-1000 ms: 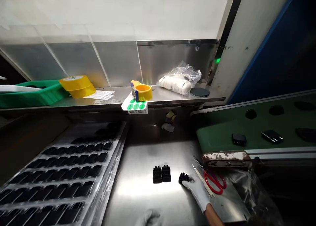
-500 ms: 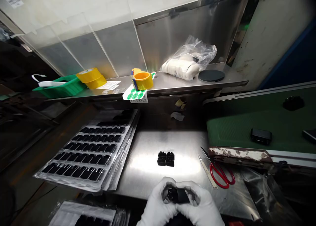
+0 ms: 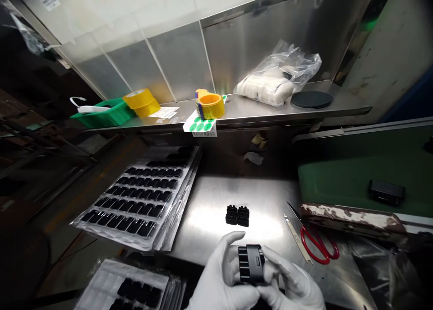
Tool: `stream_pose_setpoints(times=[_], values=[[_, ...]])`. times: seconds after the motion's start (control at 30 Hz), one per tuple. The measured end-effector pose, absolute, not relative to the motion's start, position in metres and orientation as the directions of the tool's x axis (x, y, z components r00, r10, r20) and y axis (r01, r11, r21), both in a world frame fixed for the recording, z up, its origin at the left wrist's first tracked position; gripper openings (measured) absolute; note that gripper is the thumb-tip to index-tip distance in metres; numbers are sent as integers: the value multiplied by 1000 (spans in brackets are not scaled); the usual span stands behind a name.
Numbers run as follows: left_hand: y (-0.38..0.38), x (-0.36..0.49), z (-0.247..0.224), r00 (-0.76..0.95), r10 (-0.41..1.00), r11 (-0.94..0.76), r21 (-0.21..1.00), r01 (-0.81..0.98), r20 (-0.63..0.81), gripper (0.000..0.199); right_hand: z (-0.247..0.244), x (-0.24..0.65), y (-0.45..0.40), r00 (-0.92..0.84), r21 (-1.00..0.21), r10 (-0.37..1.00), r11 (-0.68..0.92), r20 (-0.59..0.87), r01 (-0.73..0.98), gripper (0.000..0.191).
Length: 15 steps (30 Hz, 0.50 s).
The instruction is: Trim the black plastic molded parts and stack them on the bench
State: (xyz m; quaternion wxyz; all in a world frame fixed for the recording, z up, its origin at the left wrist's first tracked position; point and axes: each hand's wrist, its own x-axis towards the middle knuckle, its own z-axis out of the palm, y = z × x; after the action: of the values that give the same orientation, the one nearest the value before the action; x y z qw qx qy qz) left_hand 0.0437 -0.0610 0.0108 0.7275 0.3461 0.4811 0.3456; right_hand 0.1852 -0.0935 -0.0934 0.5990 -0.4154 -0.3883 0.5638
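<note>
A black plastic connector housing (image 3: 252, 264), with a row of slots along its left side, is held up between my two white-gloved hands near the bottom of the view. My left hand (image 3: 221, 278) curls around its left side, thumb below and index finger raised off it. On the other side, my right hand (image 3: 291, 278) grips the housing's right edge between thumb and fingers. Just beyond them, several small black plastic parts (image 3: 237, 215) stand grouped on the steel table (image 3: 209, 192). What my fingers do behind the housing is hidden.
Tray stacks of black parts lie left (image 3: 131, 197) and lower left (image 3: 135, 283). Tweezers (image 3: 297, 238) and red-handled scissors (image 3: 318, 244) lie right, beside a green conveyor (image 3: 338, 174) carrying a black part (image 3: 386, 192). The shelf (image 3: 270, 113) holds tape and a bag.
The black housing has been turned, so its slotted side and clip face now show. My left index finger has lifted away from it. The whole view has shifted, and the conveyor's parts have moved right.
</note>
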Motion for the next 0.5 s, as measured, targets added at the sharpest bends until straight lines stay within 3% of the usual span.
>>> stream_pose_setpoints(times=[0.23, 0.5], values=[[-61, 24, 16, 189, 861, 475, 879, 31, -472, 78, -77, 179, -80, 18, -949, 953, 304, 304, -85, 44], [-51, 8, 19, 173, 887, 397, 899, 184, -428, 67, -83, 161, -75, -21, -945, 946, 323, 322, 51, 51]])
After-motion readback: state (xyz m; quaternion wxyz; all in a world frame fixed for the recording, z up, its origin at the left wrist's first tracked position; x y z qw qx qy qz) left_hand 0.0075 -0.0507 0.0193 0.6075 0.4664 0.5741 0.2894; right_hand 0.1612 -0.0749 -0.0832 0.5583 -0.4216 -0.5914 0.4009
